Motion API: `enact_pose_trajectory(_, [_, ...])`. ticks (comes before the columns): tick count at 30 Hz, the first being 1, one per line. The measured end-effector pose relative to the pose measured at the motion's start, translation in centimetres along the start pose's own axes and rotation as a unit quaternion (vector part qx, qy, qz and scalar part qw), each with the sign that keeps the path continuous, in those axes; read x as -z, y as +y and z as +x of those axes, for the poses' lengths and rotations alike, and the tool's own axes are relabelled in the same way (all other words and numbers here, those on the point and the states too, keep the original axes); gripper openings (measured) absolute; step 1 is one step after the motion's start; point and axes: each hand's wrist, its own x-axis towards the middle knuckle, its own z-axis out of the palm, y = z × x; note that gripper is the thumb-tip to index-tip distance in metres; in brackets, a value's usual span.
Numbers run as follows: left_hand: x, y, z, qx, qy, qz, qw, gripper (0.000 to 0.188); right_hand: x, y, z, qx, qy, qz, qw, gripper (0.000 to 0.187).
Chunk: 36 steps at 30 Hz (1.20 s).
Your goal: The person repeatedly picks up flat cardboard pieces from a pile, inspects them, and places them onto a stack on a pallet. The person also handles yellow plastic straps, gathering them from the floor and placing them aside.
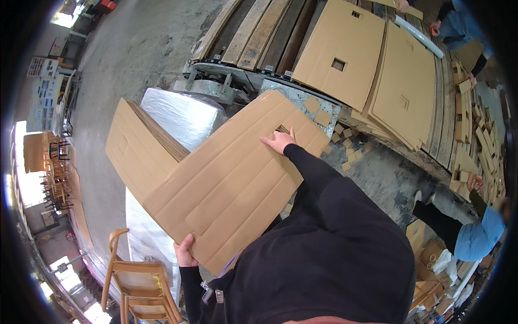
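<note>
A large brown cardboard sheet (226, 181) with fold lines is tilted in front of my body. My left hand (185, 252) grips its near left edge, thumb on top and fingers underneath. Toward the far right part of the sheet, my right hand (280, 141) is at a small rectangular cutout (282, 129), with some fingers curled into the opening and hidden. Beyond the sheet's left side leans a stack of similar cardboard (137, 151), its layered edges showing. The stack rests by a block wrapped in shiny plastic film (183, 116).
A slatted conveyor (259, 32) at the back bears flat cardboard sheets (345, 54) with cutouts. Small cardboard squares (348, 146) litter the floor. A wooden chair frame (141, 275) stands at the lower left. Other people, one in a blue top (477, 235), work along the right.
</note>
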Motion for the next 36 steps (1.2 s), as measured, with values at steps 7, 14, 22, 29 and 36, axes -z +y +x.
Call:
enact_pose_trajectory(7, [2.8,-1.1,0.9,0.017,0.003,0.019,1.0,0.059,-0.5,0.7,-3.4,0.045,0.079,-0.052,0.995,0.063])
enact_pose_trajectory(14, [3.6,-3.6,2.7,0.006,-0.022,-0.007,1.0,0.057,3.4,1.3,-4.9,0.092,0.229,-0.104,0.963,0.055])
enact_pose_trajectory(22, [-9.6,-10.9,8.1,0.057,-0.177,-0.091,0.978,0.041,11.5,4.1,-4.2,0.029,0.415,-0.283,0.864,0.057])
enact_pose_trajectory(29, [-13.1,-10.1,7.3,0.088,-0.143,-0.114,0.979,0.045,0.2,-3.8,-13.9,0.416,0.074,-0.154,0.893,0.055])
enact_pose_trajectory(36, [-14.6,-8.8,6.7,0.025,-0.076,-0.12,0.989,0.038,-2.9,-8.6,-16.9,0.446,0.062,-0.188,0.873,0.07])
